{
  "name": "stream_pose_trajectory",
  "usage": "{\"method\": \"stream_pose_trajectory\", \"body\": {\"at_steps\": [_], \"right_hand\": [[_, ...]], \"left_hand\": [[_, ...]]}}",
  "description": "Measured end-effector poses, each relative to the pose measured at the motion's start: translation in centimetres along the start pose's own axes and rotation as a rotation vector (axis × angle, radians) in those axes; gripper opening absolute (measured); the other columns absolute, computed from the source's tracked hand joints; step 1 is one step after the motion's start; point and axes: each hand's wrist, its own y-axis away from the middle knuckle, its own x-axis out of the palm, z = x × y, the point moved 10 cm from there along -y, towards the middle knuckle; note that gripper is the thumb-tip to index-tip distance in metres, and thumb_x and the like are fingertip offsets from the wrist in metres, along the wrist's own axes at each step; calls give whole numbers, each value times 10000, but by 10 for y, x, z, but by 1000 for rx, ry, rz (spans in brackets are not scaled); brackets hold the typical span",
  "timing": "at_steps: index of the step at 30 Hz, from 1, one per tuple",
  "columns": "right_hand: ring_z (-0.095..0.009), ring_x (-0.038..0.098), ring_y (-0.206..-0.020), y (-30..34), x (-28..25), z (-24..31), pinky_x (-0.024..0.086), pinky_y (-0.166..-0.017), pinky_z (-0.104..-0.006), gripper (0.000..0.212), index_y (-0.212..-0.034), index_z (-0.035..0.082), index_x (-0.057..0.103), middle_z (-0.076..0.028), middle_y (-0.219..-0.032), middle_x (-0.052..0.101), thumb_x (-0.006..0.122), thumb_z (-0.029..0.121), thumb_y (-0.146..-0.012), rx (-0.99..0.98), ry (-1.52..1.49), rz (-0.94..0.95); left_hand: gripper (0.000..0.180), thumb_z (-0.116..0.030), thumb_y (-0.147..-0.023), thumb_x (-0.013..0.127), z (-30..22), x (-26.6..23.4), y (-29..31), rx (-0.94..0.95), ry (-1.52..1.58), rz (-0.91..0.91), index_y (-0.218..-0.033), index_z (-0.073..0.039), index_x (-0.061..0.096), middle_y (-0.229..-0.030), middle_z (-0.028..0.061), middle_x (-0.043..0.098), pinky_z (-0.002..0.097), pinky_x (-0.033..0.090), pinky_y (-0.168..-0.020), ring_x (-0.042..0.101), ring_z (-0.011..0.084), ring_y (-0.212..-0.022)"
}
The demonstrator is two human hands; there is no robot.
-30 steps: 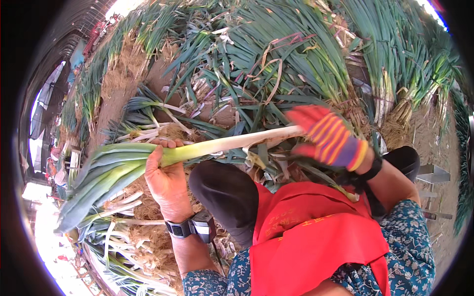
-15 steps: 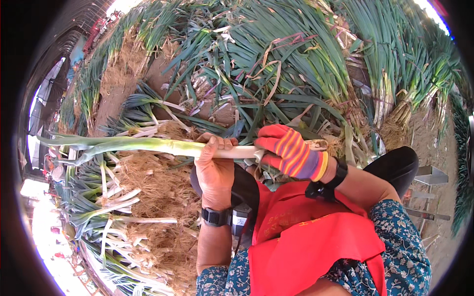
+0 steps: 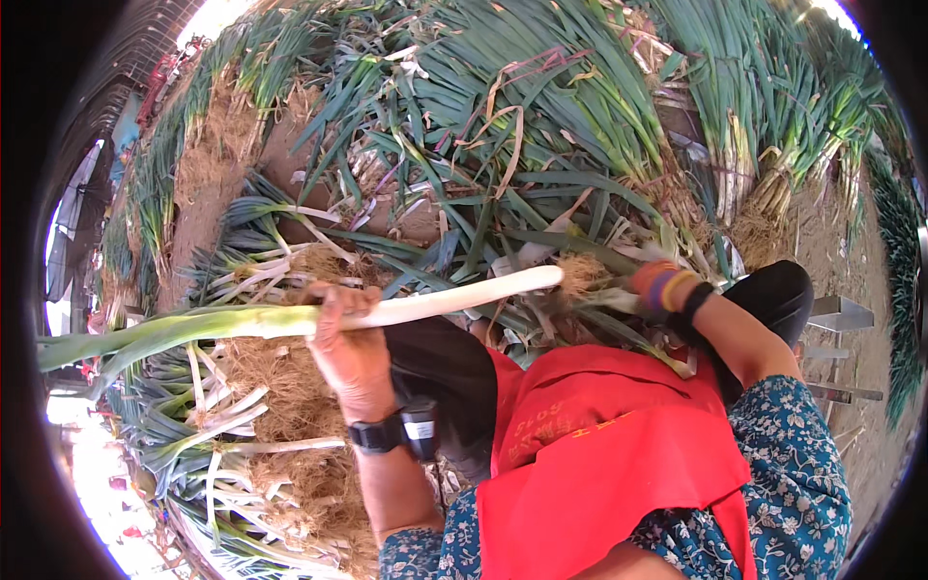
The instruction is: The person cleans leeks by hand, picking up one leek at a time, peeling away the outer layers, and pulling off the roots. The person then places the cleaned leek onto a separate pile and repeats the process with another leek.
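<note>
My bare left hand [image 3: 350,346] is closed around a long green onion [image 3: 464,296], held crosswise over my lap. Its green leaves trail off to the left. Toward the right its stalk is smooth and white, ending in a tuft of brown roots [image 3: 584,275]. To the right of those roots is my right hand [image 3: 663,286], in a striped red, yellow and purple glove, apart from the stalk. Motion smears its fingers, so I cannot make out whether they hold anything. Loose leaves and peelings [image 3: 619,300] lie below and around it.
A pile of green onions with matted roots [image 3: 290,396] lies at my left. Ahead spreads a large heap of onions [image 3: 541,97], with upright bundles [image 3: 730,145] at the far right. A metal stand [image 3: 839,313] is beside my right knee.
My right hand has come off the stalk and moved right. The outer layer is gone from the stalk's right part, now bare white. My left hand has shifted left with the onion.
</note>
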Motion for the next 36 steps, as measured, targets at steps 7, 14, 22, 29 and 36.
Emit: {"method": "stream_pose_trajectory", "body": {"at_steps": [7,14,22,29,36], "right_hand": [[-352,585,-1004,18,-77,-10,480,-822,-408,511,-1216,65,517,-203,-1059,598,629,188,-732,-3,-194,-721],[-364,571,-1014,2,-132,92,472,-856,-408,551,-1252,46,484,-199,-1091,593,673,172,-751,-187,-655,-672],[-317,605,-941,-57,-92,109,489,-825,-374,457,-1193,49,530,-165,-1035,616,669,111,-762,-144,-833,-565],[-320,591,-952,-57,-218,213,485,-814,-371,563,-1260,28,477,-161,-1042,616,640,300,-795,-506,-601,-592],[-378,606,-871,-103,-24,39,474,-757,-453,283,-936,56,619,-184,-886,641,602,285,-770,-70,-526,-303]], "left_hand": [[134,-56,-827,620,4,9,-14,-61,28,-15,-897,-91,511,-667,6,448,350,410,-741,448,146,-650],[48,-59,-814,597,4,-10,2,-70,-147,-147,-782,-50,562,-684,42,555,357,448,-742,535,172,-681],[183,67,-820,577,3,21,31,107,-298,-135,-936,-21,466,-803,94,593,331,525,-708,626,223,-760],[227,-91,-917,419,-291,-112,-52,631,-2007,-109,-1046,1,582,-943,112,608,321,447,-796,535,197,-866],[269,-47,-833,533,-216,-110,-101,503,-1717,-85,-1090,27,560,-939,119,605,332,485,-696,580,224,-795]]}}
